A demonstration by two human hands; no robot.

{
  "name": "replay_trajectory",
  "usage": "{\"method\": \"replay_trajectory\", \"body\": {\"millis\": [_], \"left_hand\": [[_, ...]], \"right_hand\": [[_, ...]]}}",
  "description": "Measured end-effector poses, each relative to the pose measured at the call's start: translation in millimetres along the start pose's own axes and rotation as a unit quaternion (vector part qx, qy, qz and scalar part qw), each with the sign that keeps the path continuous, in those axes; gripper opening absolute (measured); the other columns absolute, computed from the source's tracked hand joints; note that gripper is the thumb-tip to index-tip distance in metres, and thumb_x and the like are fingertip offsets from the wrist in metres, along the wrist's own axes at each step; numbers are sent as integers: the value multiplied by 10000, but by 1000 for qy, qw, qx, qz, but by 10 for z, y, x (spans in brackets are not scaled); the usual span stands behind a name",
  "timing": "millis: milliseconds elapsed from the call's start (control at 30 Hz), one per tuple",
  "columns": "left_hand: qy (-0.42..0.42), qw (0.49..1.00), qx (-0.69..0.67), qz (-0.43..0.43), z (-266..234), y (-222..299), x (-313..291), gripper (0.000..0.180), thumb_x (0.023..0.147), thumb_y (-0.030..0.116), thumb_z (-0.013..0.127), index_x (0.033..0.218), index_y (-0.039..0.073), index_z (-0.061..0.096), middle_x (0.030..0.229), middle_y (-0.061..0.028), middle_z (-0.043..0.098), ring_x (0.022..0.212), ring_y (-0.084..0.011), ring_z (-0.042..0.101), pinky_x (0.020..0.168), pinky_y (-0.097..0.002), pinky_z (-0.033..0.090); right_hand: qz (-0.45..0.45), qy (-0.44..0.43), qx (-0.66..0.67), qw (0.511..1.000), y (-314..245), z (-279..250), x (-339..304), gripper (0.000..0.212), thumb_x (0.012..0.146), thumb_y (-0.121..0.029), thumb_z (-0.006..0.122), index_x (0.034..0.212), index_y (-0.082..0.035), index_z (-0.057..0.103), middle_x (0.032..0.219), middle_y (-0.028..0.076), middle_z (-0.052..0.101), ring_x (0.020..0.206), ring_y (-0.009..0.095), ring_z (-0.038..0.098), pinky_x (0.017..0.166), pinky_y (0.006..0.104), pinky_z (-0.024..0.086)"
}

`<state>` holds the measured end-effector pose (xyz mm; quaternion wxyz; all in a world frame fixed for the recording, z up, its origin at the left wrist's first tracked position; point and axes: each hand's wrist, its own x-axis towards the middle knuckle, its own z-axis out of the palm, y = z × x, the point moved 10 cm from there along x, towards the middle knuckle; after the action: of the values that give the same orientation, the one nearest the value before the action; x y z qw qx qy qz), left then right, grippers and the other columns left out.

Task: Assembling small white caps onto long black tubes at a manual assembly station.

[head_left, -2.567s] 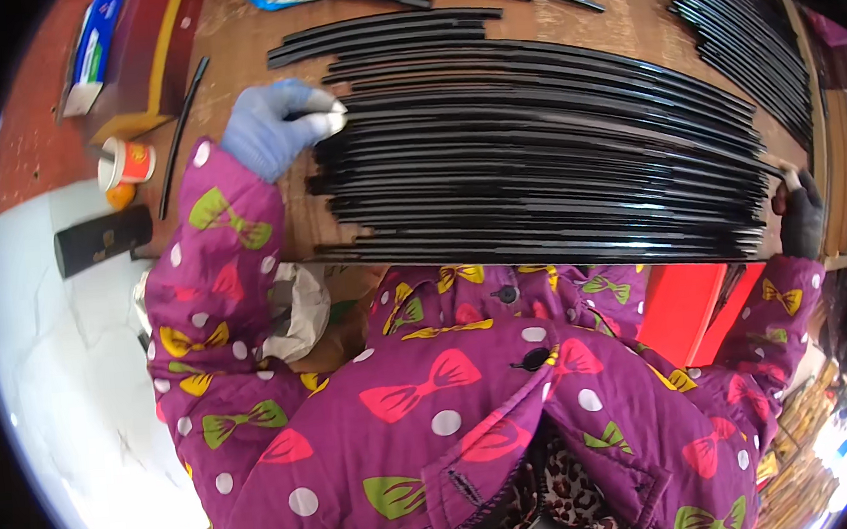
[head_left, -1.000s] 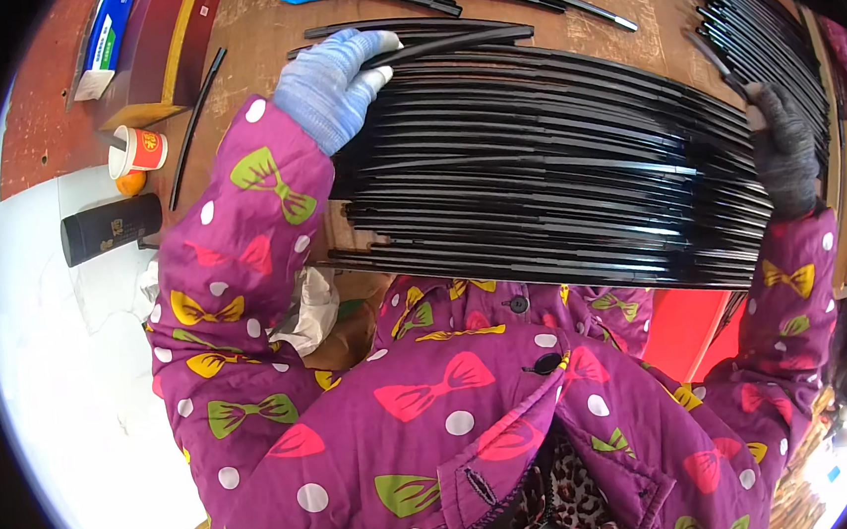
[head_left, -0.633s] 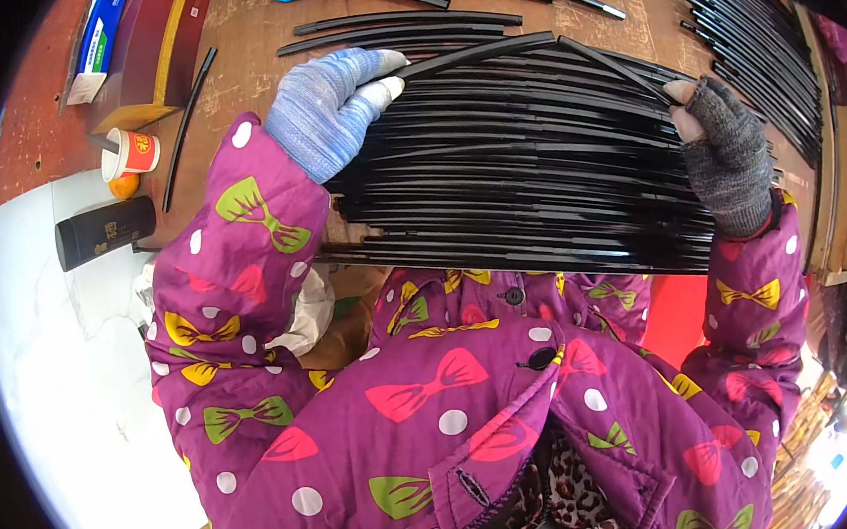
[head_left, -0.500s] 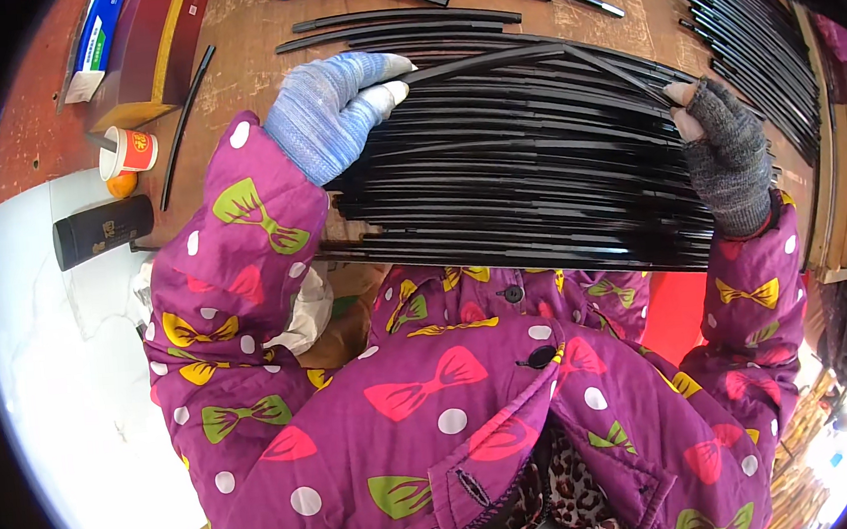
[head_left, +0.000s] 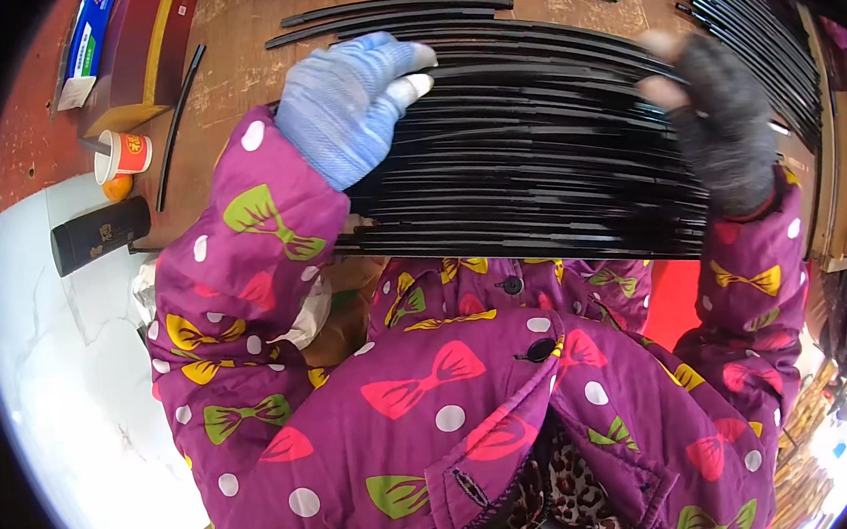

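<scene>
My left hand (head_left: 356, 106), in a light blue knit glove with whitish fingertips, pinches a slim black rod (head_left: 498, 67) near its left end. That rod lies low over a broad layer of similar black rods (head_left: 536, 171), side by side on the brown table. My right hand (head_left: 715, 112), in a dark grey glove with bare fingertips, is over the right part of the layer. Motion smears its fingers; thumb and forefinger look apart, with dark rods between or beneath them. Whether it grips one cannot be made out.
More black rods (head_left: 393, 8) lie beyond the layer, and a dense bundle (head_left: 748, 30) stands at the far right. At left are a dark red box (head_left: 134, 58), a paper cup (head_left: 126, 156), an orange fruit (head_left: 118, 188), a black case (head_left: 101, 235) and a single rod (head_left: 179, 130).
The angled rod between my hands has come down nearly straight onto the layer. My right hand has moved up and slightly left, its fingers wider apart; my left hand has shifted slightly right.
</scene>
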<state>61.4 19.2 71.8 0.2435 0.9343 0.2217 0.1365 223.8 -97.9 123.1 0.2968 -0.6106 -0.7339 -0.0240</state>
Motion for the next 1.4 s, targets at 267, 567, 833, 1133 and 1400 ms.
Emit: {"method": "replay_trajectory", "body": {"millis": [267,567,833,1133,1400], "left_hand": [[-91,947,-244,-186,162,-385,-181,222,799,99,541,982,-17,591,751,-55,592,716,-92,546,661,-233,444],[-67,967,-203,-141,142,-255,-118,219,749,66,605,959,1,608,759,-60,605,689,-100,560,647,-234,457],[-49,957,-226,-173,43,-193,-185,202,741,69,612,927,-9,617,770,-71,616,671,-114,567,634,-237,455],[-31,993,-110,-23,93,235,8,216,736,145,643,905,11,624,755,-117,616,671,-195,599,613,-264,456],[-58,997,-39,-14,135,106,-9,223,737,173,634,915,39,621,790,-120,613,729,-226,597,660,-288,455]], "right_hand": [[256,162,-132,944,1140,-992,-948,320,855,-305,509,1049,-60,574,881,58,612,721,116,547,630,242,440],[445,202,335,806,1453,-524,-1376,246,845,-195,521,975,7,573,703,36,551,581,84,468,535,202,368],[323,216,433,813,1008,-407,-1099,184,825,-93,520,965,22,550,824,94,549,680,143,504,634,217,396],[388,89,365,842,137,218,-532,216,802,-95,530,982,16,571,795,96,602,688,149,603,638,216,453],[397,97,440,800,378,252,-651,218,800,-129,526,946,27,571,717,102,597,578,132,550,560,227,433]]}}
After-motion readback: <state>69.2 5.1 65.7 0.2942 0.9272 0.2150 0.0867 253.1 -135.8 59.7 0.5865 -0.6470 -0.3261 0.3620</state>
